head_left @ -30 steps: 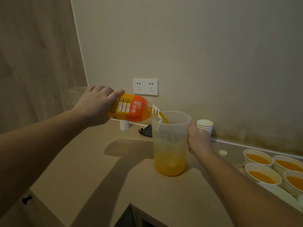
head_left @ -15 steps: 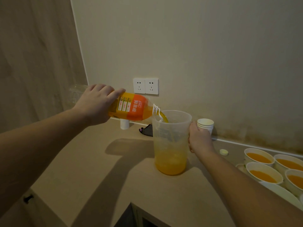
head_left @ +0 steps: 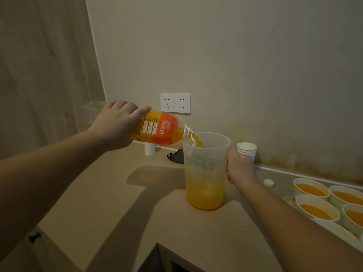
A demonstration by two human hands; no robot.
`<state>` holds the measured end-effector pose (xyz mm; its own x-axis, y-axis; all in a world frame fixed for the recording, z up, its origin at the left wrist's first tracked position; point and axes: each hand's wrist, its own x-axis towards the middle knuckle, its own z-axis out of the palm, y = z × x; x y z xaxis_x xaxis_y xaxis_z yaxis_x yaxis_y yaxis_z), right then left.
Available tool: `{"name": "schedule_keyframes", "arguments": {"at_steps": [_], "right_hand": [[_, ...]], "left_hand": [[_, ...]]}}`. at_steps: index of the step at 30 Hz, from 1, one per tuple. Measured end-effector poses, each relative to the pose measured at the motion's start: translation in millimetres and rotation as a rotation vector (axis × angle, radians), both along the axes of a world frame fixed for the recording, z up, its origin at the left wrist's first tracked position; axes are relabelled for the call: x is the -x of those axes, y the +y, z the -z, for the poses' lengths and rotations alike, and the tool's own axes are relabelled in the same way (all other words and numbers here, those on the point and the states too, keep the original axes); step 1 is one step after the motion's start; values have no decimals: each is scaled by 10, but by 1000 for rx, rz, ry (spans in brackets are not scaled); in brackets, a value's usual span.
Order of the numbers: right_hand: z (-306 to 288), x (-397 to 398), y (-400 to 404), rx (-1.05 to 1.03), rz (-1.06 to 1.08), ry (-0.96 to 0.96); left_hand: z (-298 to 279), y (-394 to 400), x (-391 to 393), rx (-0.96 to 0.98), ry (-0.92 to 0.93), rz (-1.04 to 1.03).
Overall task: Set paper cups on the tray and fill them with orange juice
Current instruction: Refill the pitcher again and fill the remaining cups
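Currently on the counter (head_left: 137, 213), item by item:

Left hand (head_left: 115, 124): wrapped round the lower body of the orange juice bottle (head_left: 157, 129), fingers over the top, thumb under. Bottle tipped almost level, neck over the jug's rim, juice running out.

Right hand (head_left: 238, 166): curled round the far right side of the clear plastic jug (head_left: 205, 173), steadying it; handle itself hidden behind the hand, so exact grip not readable. Hands well apart, each clamped on its own item.

Jug: upright on the counter, roughly a third full of juice, walls splashed inside.

Filled paper cups (head_left: 314, 207): several at the right edge of view, grouped close together, orange to near the brim. Tray beneath them mostly out of frame; only a pale rim (head_left: 337, 232) visible.

Spare empty cups (head_left: 247, 150): nested stack just behind the right hand, against the wall.

Bottle cap (head_left: 268, 182): loose on the counter, between jug and filled cups.

Also present: double wall socket (head_left: 175, 103); small white object (head_left: 149, 148) and dark item (head_left: 175, 155) behind the jug, not identifiable.

Handling notes, judged: bottle thin-walled and lightening as emptied, likely to dent under a hard squeeze; best held mid-body at the label. Jug semi-rigid, heavier with each pour; best taken by the handle side, base supported if full. Paper cups soft, easily crushed or tipped when full; best lifted low on the wall, or left alone on the tray.
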<state>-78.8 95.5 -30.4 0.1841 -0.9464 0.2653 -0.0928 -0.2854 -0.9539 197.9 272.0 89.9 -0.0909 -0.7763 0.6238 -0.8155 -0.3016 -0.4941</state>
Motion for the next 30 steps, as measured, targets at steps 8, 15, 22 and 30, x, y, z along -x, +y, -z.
{"name": "schedule_keyframes", "arguments": {"at_steps": [8, 15, 22, 30], "right_hand": [[11, -14, -9, -9, 11, 3], [12, 2, -6, 7, -4, 12], [22, -7, -16, -6, -13, -16], [24, -6, -27, 16, -8, 8]], "left_hand": [[-18, -3, -27, 5, -25, 7], [-13, 1, -27, 16, -34, 21], [-13, -1, -28, 14, -40, 6], [-16, -5, -25, 19, -46, 2]]}}
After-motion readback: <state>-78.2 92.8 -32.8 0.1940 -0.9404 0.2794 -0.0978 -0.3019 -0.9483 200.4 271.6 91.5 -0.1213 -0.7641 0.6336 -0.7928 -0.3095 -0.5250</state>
